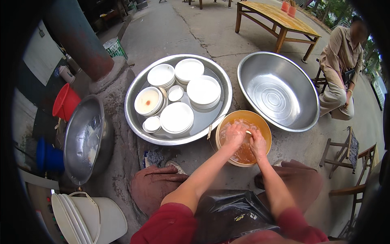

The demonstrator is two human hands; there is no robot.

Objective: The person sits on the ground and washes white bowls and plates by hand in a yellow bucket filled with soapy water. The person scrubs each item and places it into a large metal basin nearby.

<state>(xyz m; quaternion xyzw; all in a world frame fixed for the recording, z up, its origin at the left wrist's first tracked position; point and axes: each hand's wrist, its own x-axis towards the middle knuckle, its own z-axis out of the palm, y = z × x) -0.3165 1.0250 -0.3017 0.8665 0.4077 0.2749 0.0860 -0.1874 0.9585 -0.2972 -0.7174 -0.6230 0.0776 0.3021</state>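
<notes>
A plastic bucket (266,134) of cloudy orange-brown liquid stands between my knees. Both of my hands are down inside it. My left hand (236,134) is at the left, its fingers partly in the liquid; my right hand (257,142) is close beside it, fingers curled at the pale rim of a small dish (249,132). Most of that dish is hidden, and whether my left hand grips it is unclear. Beyond the bucket on the left, a wide metal basin (225,79) holds water and stacks of white dishes (203,90); one bowl (147,102) has an orange-red spot inside.
Another large metal basin (274,94) stands at the right, near a seated person (341,67). A tilted metal basin (83,137), red bucket (65,102), blue bucket (50,155) and nested white buckets (103,216) are left. Folding stools (339,149) stand right; a wooden table (274,15) is behind.
</notes>
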